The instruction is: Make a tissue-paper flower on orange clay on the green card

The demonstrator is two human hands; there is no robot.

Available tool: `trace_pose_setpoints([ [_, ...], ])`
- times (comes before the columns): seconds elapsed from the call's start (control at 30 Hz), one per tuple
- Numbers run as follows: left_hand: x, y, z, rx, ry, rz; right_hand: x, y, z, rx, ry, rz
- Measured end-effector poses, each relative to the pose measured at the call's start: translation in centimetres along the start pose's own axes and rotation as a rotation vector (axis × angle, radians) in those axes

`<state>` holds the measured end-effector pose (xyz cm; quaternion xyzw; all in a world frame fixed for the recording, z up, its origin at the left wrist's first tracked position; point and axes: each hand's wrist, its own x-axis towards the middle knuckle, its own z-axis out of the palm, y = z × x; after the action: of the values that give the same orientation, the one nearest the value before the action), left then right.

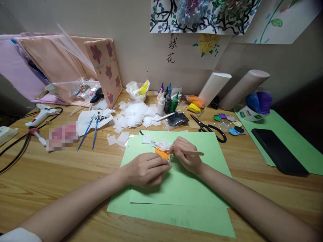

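My right hand (186,154) is closed around a flat wooden craft stick (193,153), whose end points to the right. My left hand (147,169) pinches a small white paper piece (170,162) close to the right fingertips. Between and just beyond both hands lies an orange clay lump (162,153), partly covered by my fingers. Crumpled white tissue paper (163,145) adjoins its far side. These lie on overlapping green paper sheets (176,191). A white paper square (146,139) rests near the sheets' far edge.
Loose white paper squares (133,112) are heaped beyond the sheets, beside several paint bottles (173,103). Black scissors (208,128) lie at the back right, near a black phone (279,151). Blue brushes (95,132) and a glue gun (41,114) are at left.
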<state>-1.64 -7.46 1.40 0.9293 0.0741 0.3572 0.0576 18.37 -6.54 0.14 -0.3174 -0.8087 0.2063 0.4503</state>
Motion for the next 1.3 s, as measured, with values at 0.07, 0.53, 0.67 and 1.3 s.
trace_pose_setpoints([
  [0.07,0.2,-0.1,0.1,-0.020,-0.044,-0.044,0.0,0.1,0.0,-0.013,0.006,0.023],
  [0.53,-0.4,-1.3,0.3,0.050,-0.122,-0.365,0.2,-0.2,0.1,-0.002,0.101,0.156],
  [0.67,-0.5,-1.4,0.4,0.075,-0.145,-0.368,-0.2,-0.4,-0.1,0.046,0.181,0.024],
  [1.3,-0.2,-1.3,0.2,0.016,-0.126,-0.504,-0.1,-0.2,0.1,-0.096,-0.024,0.057],
])
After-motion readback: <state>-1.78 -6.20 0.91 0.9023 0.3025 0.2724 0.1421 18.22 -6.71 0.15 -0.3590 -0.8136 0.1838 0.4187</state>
